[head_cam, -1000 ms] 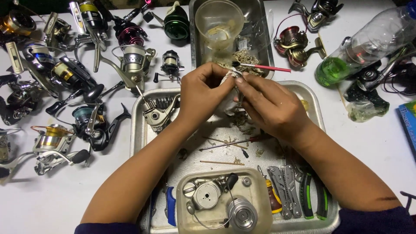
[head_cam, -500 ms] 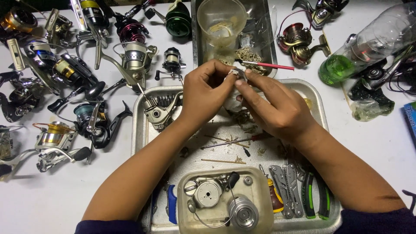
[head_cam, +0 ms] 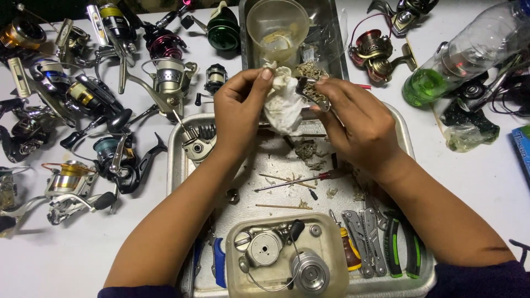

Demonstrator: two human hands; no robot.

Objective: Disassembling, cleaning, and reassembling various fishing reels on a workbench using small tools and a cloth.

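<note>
Head camera, looking down: over a metal tray on a white table, the left hand pinches a crumpled white cloth between thumb and fingertips, the other fingers curled. The right hand closes thumb and fingers round a small grimy metal part, held touching the cloth above the tray's far edge. What kind of part it is cannot be made out; the fingers cover most of it.

Under the hands the tray carries dirt flakes, a red-handled screwdriver and two thin wooden sticks. At its near edge sits a pale plastic tub holding round reel parts, their number hard to judge. Beside the tub lie a folding multi-tool and green-handled pliers, the forearm partly over them. A blue-handled tool is half hidden at the tub's left.

Beyond the tray, at the table's far edge, a second, narrower metal tray holds one cloudy plastic cup. Toward the far right corner lies a clear plastic bottle on its side, green at one end, cut off by the frame. A blue package shows only a corner at the right edge.

Fishing reels crowd the table's left side, roughly a dozen, several cropped; two more lie at the far edge right of the cup.
</note>
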